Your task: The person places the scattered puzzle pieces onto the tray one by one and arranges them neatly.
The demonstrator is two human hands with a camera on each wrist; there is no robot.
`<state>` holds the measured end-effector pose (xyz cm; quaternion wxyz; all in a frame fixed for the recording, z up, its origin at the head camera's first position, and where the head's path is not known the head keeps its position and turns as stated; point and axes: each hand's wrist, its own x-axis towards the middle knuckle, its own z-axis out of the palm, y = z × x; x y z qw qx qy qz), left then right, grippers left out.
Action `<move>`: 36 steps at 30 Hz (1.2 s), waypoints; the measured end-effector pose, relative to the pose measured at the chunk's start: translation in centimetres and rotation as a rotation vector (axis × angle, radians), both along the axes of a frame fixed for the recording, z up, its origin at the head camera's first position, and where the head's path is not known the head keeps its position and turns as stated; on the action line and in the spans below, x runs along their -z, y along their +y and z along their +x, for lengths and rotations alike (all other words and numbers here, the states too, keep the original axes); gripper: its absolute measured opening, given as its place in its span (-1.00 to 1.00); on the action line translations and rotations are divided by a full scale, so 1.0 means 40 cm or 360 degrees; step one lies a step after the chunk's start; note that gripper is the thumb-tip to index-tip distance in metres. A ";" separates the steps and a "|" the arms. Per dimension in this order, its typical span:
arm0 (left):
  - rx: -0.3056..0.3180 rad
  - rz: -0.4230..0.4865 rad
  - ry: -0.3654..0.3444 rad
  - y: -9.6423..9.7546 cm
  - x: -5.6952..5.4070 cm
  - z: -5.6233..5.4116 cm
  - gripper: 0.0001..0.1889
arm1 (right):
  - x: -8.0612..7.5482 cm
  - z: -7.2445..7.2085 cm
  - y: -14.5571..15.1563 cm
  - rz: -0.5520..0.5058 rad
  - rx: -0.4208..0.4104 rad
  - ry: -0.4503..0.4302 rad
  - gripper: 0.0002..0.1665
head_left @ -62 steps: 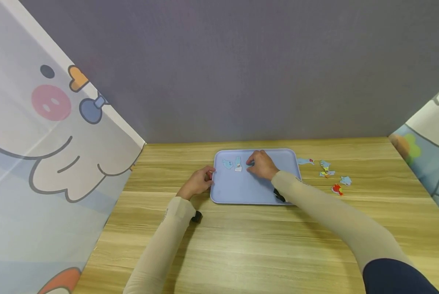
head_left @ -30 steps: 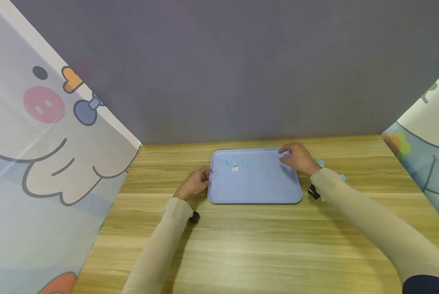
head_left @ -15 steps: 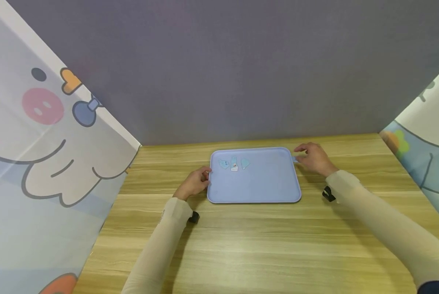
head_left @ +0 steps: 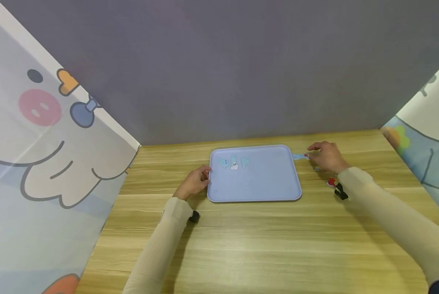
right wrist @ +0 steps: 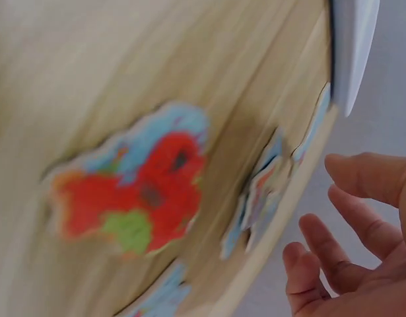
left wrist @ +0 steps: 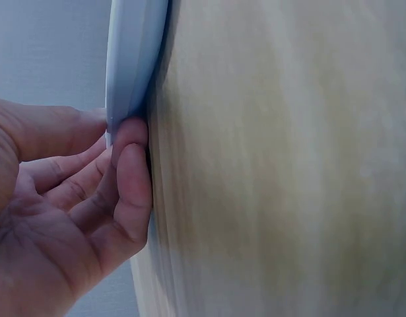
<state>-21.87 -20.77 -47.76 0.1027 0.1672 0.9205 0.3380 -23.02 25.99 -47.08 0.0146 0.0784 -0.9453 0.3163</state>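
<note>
My left hand (head_left: 194, 182) grips the left rim of the light-blue tray (head_left: 256, 179). In the left wrist view, the thumb lies on the rim (left wrist: 133, 66) and curled fingers reach beneath it. Three flat light-blue puzzle pieces (head_left: 244, 162) lie in a row in the tray's upper left. Past the tray's right edge, my right hand (head_left: 327, 157) hovers with relaxed, spread fingers beside a long blue piece (head_left: 299, 157). A red fish-like piece (right wrist: 150, 191) lies below that hand, with overlapping pieces (right wrist: 259, 195) nearby. The hand and wrist partly cover these pieces in the head view.
The tray rests on a wood-grain table (head_left: 241, 241). Behind it rises a grey wall (head_left: 241, 73), and cartoon-printed panels (head_left: 39, 134) stand at both sides. Another blue piece (right wrist: 156, 294) shows at the bottom of the right wrist view.
My right hand has let go of a blue piece, now third in the tray's row, and moved right past the tray's edge. My left hand keeps its hold on the rim.
</note>
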 end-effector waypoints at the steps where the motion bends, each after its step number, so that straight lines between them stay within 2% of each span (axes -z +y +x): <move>1: 0.0000 -0.0003 -0.0003 0.000 0.000 0.000 -0.57 | 0.000 0.000 0.005 0.0019 -0.0006 -0.0016 -0.61; 8: 0.0005 -0.0001 -0.0012 -0.002 -0.004 0.000 -0.56 | 0.007 0.004 0.030 0.0155 -0.0073 -0.0102 -0.51; 16: 0.0021 -0.0006 0.0020 -0.003 -0.008 -0.002 -0.55 | 0.003 0.006 0.033 0.0108 -0.0038 -0.0162 -0.56; 24: 0.0010 -0.0002 0.0015 -0.004 -0.011 0.001 -0.56 | -0.008 0.005 0.045 0.0141 -0.0033 -0.0228 -0.58; 36: 0.0015 -0.0012 0.0024 -0.008 0.001 -0.004 -0.56 | 0.018 0.012 0.047 0.0084 -0.0014 -0.0156 -0.66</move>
